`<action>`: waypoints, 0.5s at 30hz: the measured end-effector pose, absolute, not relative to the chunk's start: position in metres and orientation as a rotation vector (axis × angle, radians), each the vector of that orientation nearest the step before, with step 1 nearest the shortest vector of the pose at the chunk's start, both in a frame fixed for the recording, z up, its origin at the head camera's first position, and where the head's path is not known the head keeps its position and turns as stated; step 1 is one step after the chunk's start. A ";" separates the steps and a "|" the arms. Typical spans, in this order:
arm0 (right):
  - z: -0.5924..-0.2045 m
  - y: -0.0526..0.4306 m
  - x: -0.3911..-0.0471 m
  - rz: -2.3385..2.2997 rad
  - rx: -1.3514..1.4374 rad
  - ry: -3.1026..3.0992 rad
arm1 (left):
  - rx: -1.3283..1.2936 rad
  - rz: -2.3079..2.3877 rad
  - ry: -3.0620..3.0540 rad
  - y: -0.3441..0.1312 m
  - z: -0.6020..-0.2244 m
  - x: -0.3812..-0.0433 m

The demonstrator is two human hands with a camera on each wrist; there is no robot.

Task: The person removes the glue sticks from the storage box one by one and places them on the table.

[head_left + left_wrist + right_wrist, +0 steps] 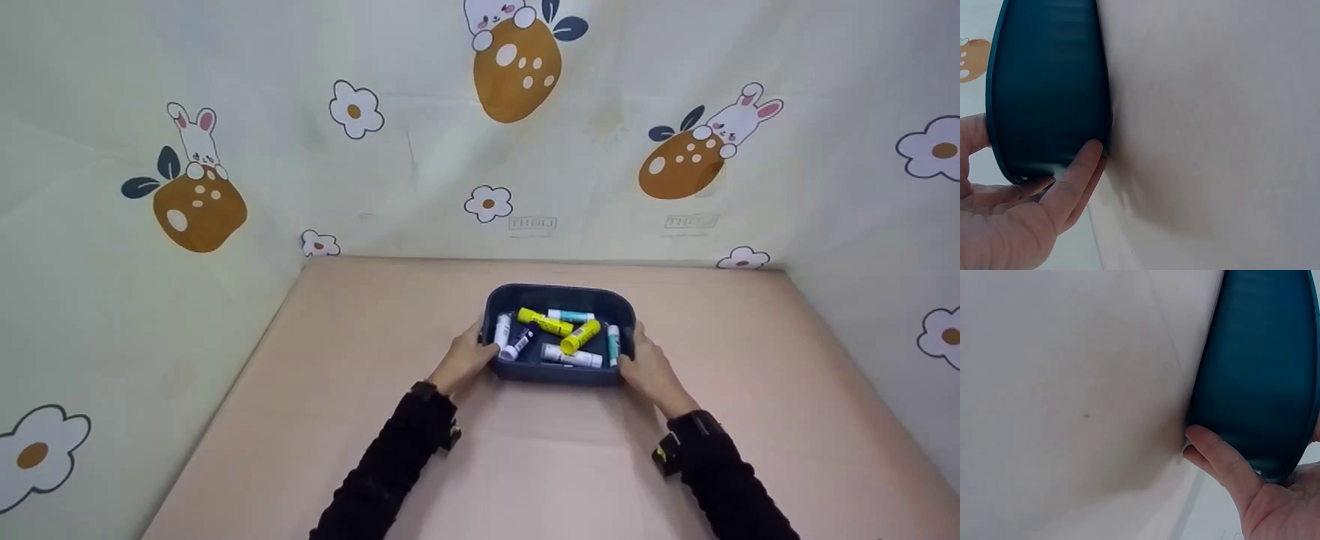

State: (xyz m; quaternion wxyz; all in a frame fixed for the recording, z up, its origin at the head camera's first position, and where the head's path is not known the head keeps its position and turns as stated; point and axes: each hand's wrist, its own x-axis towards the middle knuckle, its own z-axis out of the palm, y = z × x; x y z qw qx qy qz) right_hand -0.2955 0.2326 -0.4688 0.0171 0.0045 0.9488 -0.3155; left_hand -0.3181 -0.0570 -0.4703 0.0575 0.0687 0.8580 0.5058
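A dark blue rectangular bin (556, 376) with rounded corners holds several glue sticks. Two yellow glue sticks (580, 337) lie near the middle, and white ones (571, 356) lie around them, some with teal labels. One white stick with a dark purple part (519, 343) leans at the left. My left hand (465, 358) grips the bin's left end, thumb at the rim. At the opposite end, my right hand (652, 373) holds it the same way. Both wrist views show fingers (1075, 180) along the outer wall, fingertips (1203, 436) close to the bottom edge.
The bin is toward the back of a pale pink-beige table (540, 465). Behind it and along both sides rises a light cloth wall (420, 165) printed with rabbits, fruit and flowers. Each dark sleeve (397, 465) has a strapped wrist device (666, 454).
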 end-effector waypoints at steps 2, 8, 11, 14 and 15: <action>-0.468 0.232 -0.292 -0.978 0.010 2.948 | 0.217 1.539 2.600 -0.057 -0.470 -0.316; -0.468 0.231 -0.283 -0.953 0.013 2.971 | 0.223 1.550 2.582 -0.058 -0.470 -0.307; -0.468 0.231 -0.277 -0.933 0.015 2.976 | 0.243 1.541 2.596 -0.059 -0.471 -0.302; -0.468 0.230 -0.271 -0.930 0.011 2.975 | 0.276 1.518 2.614 -0.061 -0.471 -0.295; -0.468 0.230 -0.269 -0.926 0.006 2.979 | 0.289 1.515 2.615 -0.062 -0.471 -0.293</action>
